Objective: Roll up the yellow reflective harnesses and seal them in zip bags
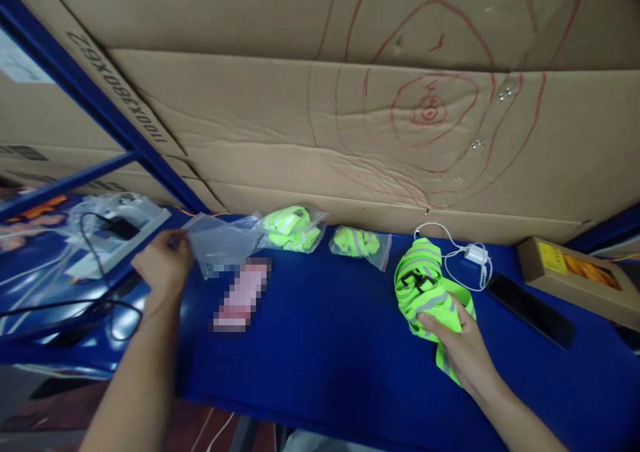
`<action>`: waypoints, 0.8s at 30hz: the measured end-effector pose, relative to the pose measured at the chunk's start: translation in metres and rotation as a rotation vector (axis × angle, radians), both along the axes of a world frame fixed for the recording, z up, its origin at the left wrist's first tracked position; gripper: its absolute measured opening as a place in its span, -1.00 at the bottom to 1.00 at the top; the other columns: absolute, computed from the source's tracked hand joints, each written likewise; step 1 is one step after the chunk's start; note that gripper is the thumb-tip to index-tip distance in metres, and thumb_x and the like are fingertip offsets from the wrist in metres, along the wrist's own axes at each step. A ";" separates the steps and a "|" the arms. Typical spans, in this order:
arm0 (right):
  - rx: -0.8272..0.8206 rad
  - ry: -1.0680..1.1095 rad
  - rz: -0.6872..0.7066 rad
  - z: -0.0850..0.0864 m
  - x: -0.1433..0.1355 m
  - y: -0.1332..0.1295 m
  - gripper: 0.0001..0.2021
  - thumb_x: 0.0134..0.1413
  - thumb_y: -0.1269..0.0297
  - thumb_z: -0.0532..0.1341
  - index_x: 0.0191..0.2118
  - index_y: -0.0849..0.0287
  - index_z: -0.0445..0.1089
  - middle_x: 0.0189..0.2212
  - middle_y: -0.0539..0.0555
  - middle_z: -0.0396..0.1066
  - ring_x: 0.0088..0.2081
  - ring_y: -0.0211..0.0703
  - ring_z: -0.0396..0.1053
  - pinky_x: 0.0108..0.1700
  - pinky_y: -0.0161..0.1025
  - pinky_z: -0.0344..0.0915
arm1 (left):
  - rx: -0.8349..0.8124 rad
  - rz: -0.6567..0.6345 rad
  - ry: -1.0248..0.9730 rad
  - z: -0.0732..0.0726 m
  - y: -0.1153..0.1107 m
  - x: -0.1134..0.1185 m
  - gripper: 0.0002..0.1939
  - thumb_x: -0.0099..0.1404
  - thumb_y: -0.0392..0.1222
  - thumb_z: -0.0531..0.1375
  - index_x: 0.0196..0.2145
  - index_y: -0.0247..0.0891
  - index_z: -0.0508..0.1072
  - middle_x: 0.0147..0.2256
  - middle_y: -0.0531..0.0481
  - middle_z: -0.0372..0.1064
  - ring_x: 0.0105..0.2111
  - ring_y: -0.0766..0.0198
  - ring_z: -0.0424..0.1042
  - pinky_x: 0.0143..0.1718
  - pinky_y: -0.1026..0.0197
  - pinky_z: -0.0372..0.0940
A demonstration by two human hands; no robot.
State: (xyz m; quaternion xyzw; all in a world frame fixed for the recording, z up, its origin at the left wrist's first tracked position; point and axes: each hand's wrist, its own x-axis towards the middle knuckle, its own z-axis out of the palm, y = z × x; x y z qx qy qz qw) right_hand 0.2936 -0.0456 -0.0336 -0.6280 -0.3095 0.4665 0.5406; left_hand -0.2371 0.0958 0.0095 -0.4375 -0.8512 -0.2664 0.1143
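At the left, my left hand (165, 262) is closed on the edge of a clear plastic bag (220, 239), which stretches flat to the right from the fingers. My right hand (463, 342) grips a bundled neon-yellow reflective strap (425, 292) with grey stripes and a black buckle. One loose end of the strap hangs below the hand. Between my hands, towards the back, lie a larger clear bag of neon reflective straps (293, 229) and a smaller zip bag (356, 242) with similar material inside.
The blue table (320, 345) backs onto a cardboard sheet (260, 105) with red target rings. On the right are a white charger (476, 255) with cable, a black phone (531, 311) and a cardboard box (575, 275). Cables and a power strip (120, 242) lie left; a pixelated pink item (243, 295) lies centre-left.
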 end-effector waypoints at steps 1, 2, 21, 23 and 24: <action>0.002 -0.006 -0.001 0.000 0.000 0.000 -0.21 -0.42 0.09 0.61 0.09 0.10 0.51 -0.14 0.10 0.63 -0.11 0.18 0.58 -0.09 -0.02 0.55 | 0.019 -0.007 0.003 -0.002 -0.002 0.000 -0.55 0.33 -0.09 0.12 0.05 -0.34 0.59 -0.25 -0.24 0.58 -0.21 -0.10 0.52 -0.10 -0.10 0.36; 0.004 -0.008 -0.006 -0.001 0.000 0.001 -0.20 -0.43 0.09 0.61 0.09 0.10 0.51 -0.14 0.10 0.64 -0.11 0.19 0.59 -0.08 -0.01 0.54 | 0.040 -0.012 0.007 -0.003 -0.004 0.001 -0.55 0.34 -0.11 0.11 0.08 -0.32 0.58 -0.24 -0.23 0.59 -0.20 -0.10 0.53 -0.10 -0.10 0.37; 0.100 0.072 0.012 0.008 0.005 0.002 -0.29 -0.22 0.12 0.59 0.12 0.12 0.46 -0.12 0.12 0.63 -0.13 0.11 0.59 -0.09 -0.04 0.54 | -0.430 -1.529 0.137 -0.012 -0.127 0.275 0.15 0.09 0.26 0.43 0.47 -0.02 -0.02 0.36 -0.30 0.19 0.32 -0.24 0.26 0.27 -0.33 0.19; 0.082 0.074 0.031 0.007 0.004 -0.002 -0.26 -0.23 0.12 0.59 0.14 0.09 0.45 -0.10 0.12 0.63 -0.11 0.13 0.59 -0.07 -0.02 0.54 | -0.430 -1.396 0.117 -0.014 -0.117 0.274 0.26 0.01 0.34 0.43 0.48 -0.11 -0.05 0.40 -0.41 0.05 0.40 -0.36 0.07 0.32 -0.48 0.00; 0.082 0.052 0.035 0.006 0.004 -0.004 -0.26 -0.24 0.12 0.59 0.14 0.08 0.45 -0.10 0.12 0.63 -0.11 0.13 0.59 -0.08 -0.02 0.55 | -0.442 -1.356 0.108 -0.017 -0.113 0.275 0.31 -0.01 0.39 0.42 0.49 -0.14 -0.08 0.42 -0.46 -0.01 0.42 -0.40 -0.01 0.32 -0.54 -0.07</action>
